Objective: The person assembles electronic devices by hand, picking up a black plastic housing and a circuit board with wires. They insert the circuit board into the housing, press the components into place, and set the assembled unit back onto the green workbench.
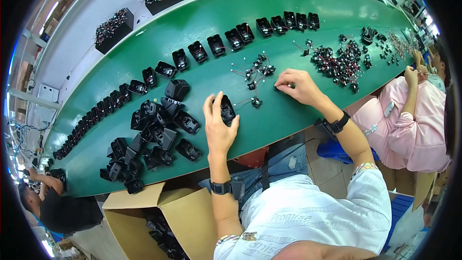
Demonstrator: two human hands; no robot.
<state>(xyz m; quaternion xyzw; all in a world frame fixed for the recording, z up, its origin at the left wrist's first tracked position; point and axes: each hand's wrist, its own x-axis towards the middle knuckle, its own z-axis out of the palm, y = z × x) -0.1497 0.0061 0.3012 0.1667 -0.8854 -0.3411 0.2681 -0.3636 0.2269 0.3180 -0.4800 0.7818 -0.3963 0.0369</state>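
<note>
My left hand [220, 132] is closed around a black plastic housing [227, 110], an open shell whose hollow side faces up. My right hand [299, 87] is held low over the green table, thumb and fingertips pinched together. Something small and dark shows at those fingertips, too small to name. Between the two hands lie several small black parts with thin red and white wires [257, 102]. Farther right, a larger pile of the same wired parts [337, 61] spreads over the table.
A long curved row of black housings [197, 51] runs along the green table [269, 132]. More housings [155, 126] are heaped left of my left hand. A cardboard box [190, 216] with black parts stands below the table edge. Another person in pink [406, 125] sits at right.
</note>
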